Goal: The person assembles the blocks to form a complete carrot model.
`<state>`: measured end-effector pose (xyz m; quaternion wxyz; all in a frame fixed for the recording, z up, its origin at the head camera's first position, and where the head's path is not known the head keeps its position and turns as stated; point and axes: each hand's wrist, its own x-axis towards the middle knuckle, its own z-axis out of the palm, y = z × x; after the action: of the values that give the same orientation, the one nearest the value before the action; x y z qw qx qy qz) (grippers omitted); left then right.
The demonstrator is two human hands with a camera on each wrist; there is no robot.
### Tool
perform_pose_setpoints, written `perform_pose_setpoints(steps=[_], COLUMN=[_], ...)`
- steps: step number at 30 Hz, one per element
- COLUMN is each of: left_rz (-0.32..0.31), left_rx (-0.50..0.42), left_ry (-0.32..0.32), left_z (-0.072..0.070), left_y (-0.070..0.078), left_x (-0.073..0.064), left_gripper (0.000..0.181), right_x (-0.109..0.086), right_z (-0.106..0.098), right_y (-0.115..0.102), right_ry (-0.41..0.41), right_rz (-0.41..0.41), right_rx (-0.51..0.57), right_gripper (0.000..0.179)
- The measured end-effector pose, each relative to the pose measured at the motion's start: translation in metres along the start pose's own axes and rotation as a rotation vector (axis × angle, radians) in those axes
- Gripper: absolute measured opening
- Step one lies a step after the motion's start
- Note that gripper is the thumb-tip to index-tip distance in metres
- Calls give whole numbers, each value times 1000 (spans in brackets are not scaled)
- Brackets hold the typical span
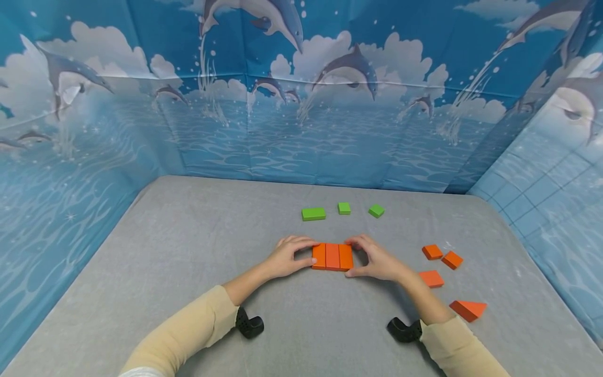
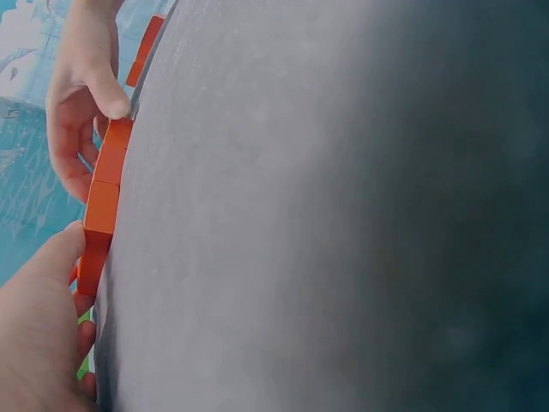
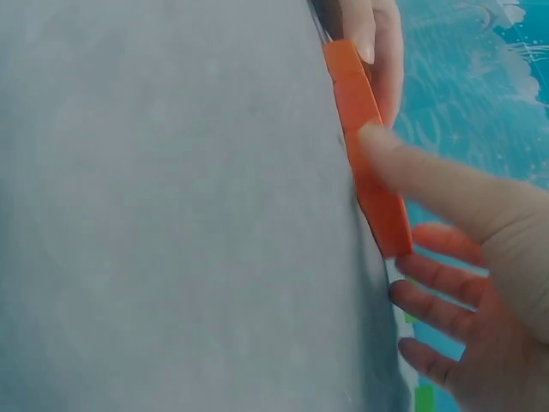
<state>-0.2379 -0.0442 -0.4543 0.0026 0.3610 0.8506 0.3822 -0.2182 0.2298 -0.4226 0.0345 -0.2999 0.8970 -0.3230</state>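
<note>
Orange blocks (image 1: 332,257): three abreast, touching.
My left fingers (image 1: 301,243) and right fingers (image 1: 359,242) each grip one end.

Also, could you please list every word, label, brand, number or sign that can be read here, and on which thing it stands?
There are none: no readable text in any view.
Row of orange blocks: no lettering visible.
Green blocks: no lettering visible.
Backdrop: printed pictures, no words.
Black wrist pieces: too small to tell if they carry marks.
</note>
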Motion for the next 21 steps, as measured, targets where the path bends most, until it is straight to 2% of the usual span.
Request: perform_pose_setpoints(steps=[4,8,15,21], left_rz=[1,-5,-9,-13], left_rx=[-3,-8,-4,1], left_ry=[-2,-4,3,1], left_z=[0,0,1,0], left_y=[-1,-1,0,2], left_x=[0,1,1,1], left_gripper=[43,44,44,44], right_x=[-8,-23,-64,-101], right_z=[-17,-42,-75,-88], right_y=[4,11,28,51], right_ry=[51,155,322,396], right_rz=[13,83,275,366], right_rx=[47,46,-19,-78], right_gripper=[61,54,52,49])
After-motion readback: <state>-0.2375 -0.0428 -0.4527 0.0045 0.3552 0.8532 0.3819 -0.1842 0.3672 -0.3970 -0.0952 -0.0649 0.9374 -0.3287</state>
